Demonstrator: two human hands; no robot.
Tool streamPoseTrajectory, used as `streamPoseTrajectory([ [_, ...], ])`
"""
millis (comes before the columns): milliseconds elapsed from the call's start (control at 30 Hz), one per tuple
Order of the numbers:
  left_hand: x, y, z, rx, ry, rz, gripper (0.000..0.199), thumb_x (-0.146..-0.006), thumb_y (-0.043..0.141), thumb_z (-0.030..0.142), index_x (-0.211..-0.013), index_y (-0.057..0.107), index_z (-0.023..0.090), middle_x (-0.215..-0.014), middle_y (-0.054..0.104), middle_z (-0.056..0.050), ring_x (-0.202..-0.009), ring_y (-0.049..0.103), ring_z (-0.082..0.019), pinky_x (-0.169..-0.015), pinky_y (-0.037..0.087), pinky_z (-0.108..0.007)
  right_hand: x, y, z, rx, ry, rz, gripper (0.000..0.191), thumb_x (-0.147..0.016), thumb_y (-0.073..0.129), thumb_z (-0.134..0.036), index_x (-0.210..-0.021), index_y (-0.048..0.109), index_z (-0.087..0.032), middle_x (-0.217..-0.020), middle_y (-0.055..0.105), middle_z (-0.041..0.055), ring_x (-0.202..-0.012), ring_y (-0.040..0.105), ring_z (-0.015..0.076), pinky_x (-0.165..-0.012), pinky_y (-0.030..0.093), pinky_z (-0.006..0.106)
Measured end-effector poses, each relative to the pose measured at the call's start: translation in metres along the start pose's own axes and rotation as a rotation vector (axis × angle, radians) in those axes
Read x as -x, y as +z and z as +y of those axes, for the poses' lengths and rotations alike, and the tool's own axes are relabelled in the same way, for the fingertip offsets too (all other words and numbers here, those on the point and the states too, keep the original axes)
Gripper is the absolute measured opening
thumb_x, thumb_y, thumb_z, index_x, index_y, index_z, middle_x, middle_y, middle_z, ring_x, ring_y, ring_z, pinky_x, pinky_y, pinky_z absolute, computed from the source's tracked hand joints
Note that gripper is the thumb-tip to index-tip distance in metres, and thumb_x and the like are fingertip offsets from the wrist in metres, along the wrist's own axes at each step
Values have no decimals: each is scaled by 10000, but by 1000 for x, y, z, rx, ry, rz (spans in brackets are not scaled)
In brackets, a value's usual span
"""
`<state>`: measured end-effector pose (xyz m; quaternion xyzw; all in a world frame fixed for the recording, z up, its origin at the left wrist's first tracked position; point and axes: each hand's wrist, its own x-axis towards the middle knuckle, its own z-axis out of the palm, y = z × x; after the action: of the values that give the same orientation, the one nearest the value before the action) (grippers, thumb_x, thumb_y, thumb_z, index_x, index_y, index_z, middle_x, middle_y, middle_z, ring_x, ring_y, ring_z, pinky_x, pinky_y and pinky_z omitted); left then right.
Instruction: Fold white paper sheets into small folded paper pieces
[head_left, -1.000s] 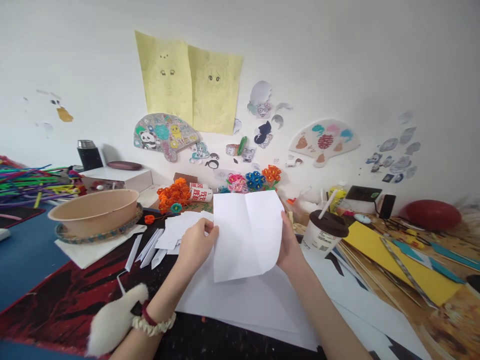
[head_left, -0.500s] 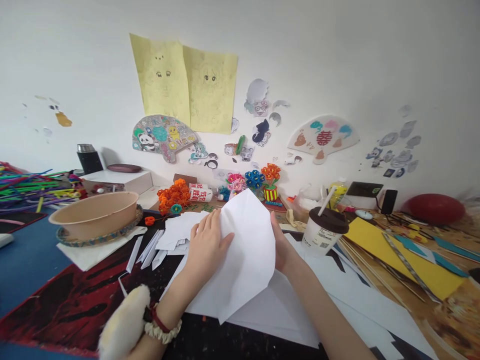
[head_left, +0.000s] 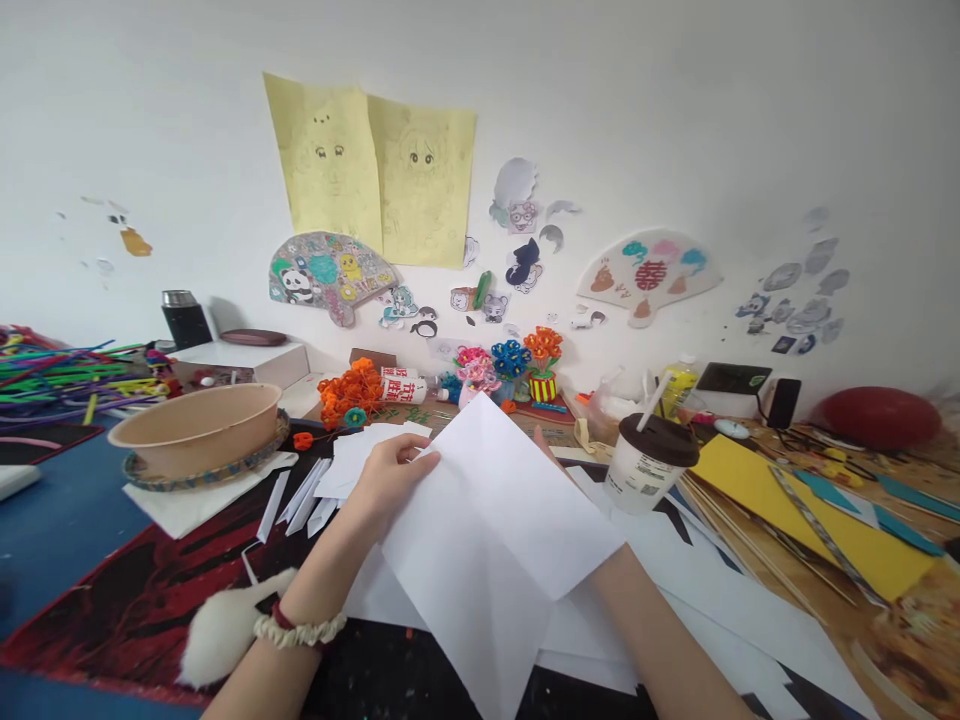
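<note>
A creased sheet of white paper (head_left: 495,520) is held up, tilted, above the table, its folds opened out. My left hand (head_left: 394,472) pinches its left edge between thumb and fingers. Behind the right part of the sheet is my right hand (head_left: 549,450); only a fingertip shows past the upper edge, while the paper covers the rest. It appears to hold the sheet from behind. Beneath lie more white sheets (head_left: 592,635). Left of them are a pile of white paper pieces (head_left: 349,462) and several narrow folded strips (head_left: 301,497).
A lidded cup with a straw (head_left: 649,462) stands close to my right forearm. To the left are a beige basin (head_left: 199,425) and a white fluffy thing (head_left: 217,635) by my wrist. Craft flowers (head_left: 480,368) line the back. Yellow card (head_left: 795,510) and thin sticks lie right.
The sheet has opened out from a folded shape and dropped lower toward me. My left hand has gone from lying flat on it to pinching its edge. My right hand is now mostly hidden.
</note>
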<state>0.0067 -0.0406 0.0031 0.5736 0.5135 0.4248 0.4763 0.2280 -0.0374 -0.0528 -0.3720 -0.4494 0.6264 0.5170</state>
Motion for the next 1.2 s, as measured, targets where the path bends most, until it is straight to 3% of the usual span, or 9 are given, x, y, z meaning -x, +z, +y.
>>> streamPoseTrajectory([
  [133,0,-4,5,259,-83,84,336,-554,729,369,-776,589,159,-643,625,-2,-532,560,-135,-494,414,-228,3,-3,-4,-138,222,-48,785,-714,305,-816,-997,680,-187,-970,702,104,-910,635,272,-768,480,378],
  [267,-8,-12,1,416,-89,263,327,-518,740,348,-730,578,159,-579,603,23,-498,537,-116,-475,402,-214,11,0,-12,-173,124,-26,634,-784,352,-731,-1077,645,-251,-1092,675,65,-1028,594,260,-869,445,396],
  [367,-13,-15,-2,505,-100,360,292,-519,719,304,-720,573,151,-580,601,21,-508,543,-119,-497,421,-224,16,2,-17,-135,91,-86,712,-779,273,-762,-1116,629,-245,-1096,671,93,-1022,597,287,-848,449,439],
  [467,-12,-13,-3,499,-78,394,268,-548,698,289,-743,573,153,-604,605,21,-509,543,-112,-493,417,-216,19,2,-18,-84,42,-46,566,-783,466,-668,-1033,663,-200,-1004,698,102,-928,634,267,-799,474,393],
  [600,-7,-9,-1,418,-19,366,298,-594,685,296,-833,557,172,-611,608,18,-492,547,-121,-458,402,-210,19,2,-17,-25,66,53,342,-682,736,-430,-838,689,-129,-809,714,90,-701,645,203,-656,479,292],
  [733,-3,-11,3,280,146,302,415,-649,664,323,-1030,535,217,-606,599,41,-478,542,-123,-433,378,-197,20,4,-18,23,164,158,304,-648,763,-408,-633,659,-123,-581,654,40,-516,574,143,-506,422,240],
  [833,2,-17,9,94,249,157,361,-721,611,371,-1047,594,217,-652,628,19,-493,539,-111,-444,377,-192,22,6,-21,31,177,217,311,-644,764,-413,-621,660,-121,-562,642,34,-499,564,134,-480,409,231],
  [1000,9,-28,17,-158,327,-120,421,-701,647,360,-1107,646,250,-1184,619,-44,-968,606,-234,-733,495,-274,23,5,-22,44,147,196,365,-649,747,-465,-610,652,-115,-571,649,48,-500,561,131,-477,398,228],
  [1200,4,-33,11,-265,369,-42,488,-658,681,329,-1132,639,224,-1241,593,-51,-1105,548,-269,-932,429,-353,21,-4,-20,100,73,115,357,-609,779,-459,-713,687,-129,-721,704,64,-613,602,152,-550,431,230],
])
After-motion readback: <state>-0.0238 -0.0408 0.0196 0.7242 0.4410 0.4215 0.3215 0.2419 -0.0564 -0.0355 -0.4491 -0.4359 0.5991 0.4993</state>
